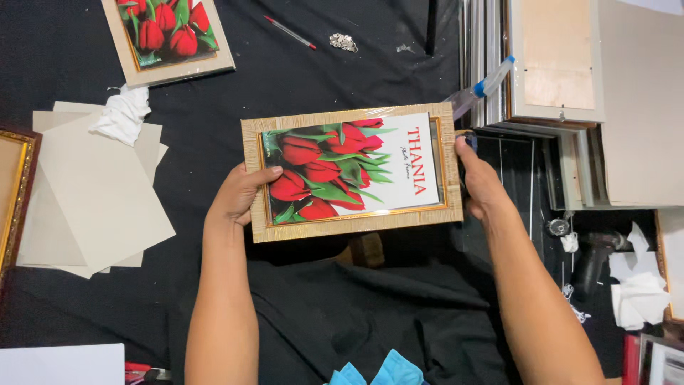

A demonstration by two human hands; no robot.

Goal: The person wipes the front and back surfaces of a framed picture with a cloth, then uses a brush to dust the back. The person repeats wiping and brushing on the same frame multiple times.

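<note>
Both hands hold one picture frame [351, 171], pale straw-coloured with a thin gold inner edge, face up and level above the black-covered bench [64, 57], near the centre of the view. Behind its glossy front sits a print of red tulips on green leaves beside a white panel. The left hand [239, 196] grips the frame's edge at 9 o'clock, thumb laid over the front border, the other fingers hidden beneath, so their spread cannot be told. The right hand [479, 182] clasps the edge at 3 o'clock, thumb pressed against the border, the remaining fingers curled out of sight behind the frame. At 11 o'clock of the held frame lies a second frame [169, 39] with the same tulip print, flat on the bench. Just below that, a crumpled white cloth [122, 114] rests on a loose stack of beige card sheets [92, 199], which lies at 9 o'clock, well apart from the left hand. A red-tipped pen [289, 32] lies at 12 o'clock. At 2 o'clock, a clear spray bottle with a blue collar [479, 89] leans against a stack of frame backs [548, 64], close to the right hand. White crumpled paper [638, 296] lies at 4 o'clock.
</note>
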